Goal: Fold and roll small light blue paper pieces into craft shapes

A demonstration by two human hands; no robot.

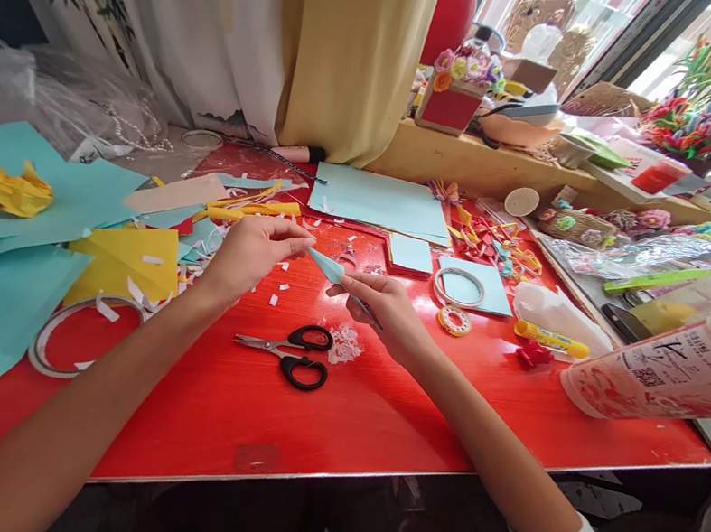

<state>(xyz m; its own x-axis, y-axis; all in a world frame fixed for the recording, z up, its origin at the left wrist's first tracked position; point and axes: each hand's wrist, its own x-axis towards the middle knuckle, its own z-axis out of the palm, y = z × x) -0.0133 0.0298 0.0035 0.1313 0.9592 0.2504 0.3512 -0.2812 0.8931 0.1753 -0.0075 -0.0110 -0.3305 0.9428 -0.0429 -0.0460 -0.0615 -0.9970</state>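
Observation:
Over the red table, a piece of light blue paper folded to a narrow point is held between both hands. My right hand grips its wider end with thumb and fingers. At the pointed tip, my left hand is closed in a pinch; the exact contact is partly hidden by its fingers. Black-handled scissors lie below the hands, blades to the left. Beside their handles is a small heap of white shreds.
Rolls of tape lie to the right near a yellow glue stick and a large lidded cup. Blue sheets are stacked at the back. Blue and yellow paper and scraps spread over the left. The table's front edge runs below.

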